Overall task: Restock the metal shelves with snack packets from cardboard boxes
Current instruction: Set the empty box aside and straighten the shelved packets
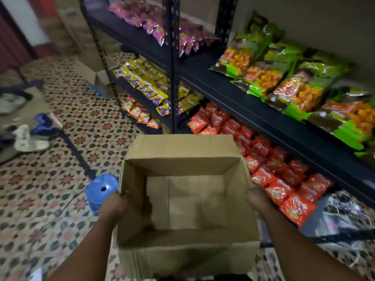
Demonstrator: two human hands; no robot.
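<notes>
Black metal shelves (233, 92) run along the right wall. The upper right shelf carries green snack packets (288, 82); below it lie red packets (280, 175). Farther left, pink packets (158, 27) sit on top, yellow packets (148, 82) below, orange packets (140, 114) lowest. On the patterned tile floor (60, 179) stand a blue plastic stool (101, 191), scattered clothes (26, 136) and a far cardboard box (91, 74).

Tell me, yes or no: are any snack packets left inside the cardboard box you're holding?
No, the cardboard box, gripped by the left hand and right hand, shows only its bare brown floor and walls.
</notes>
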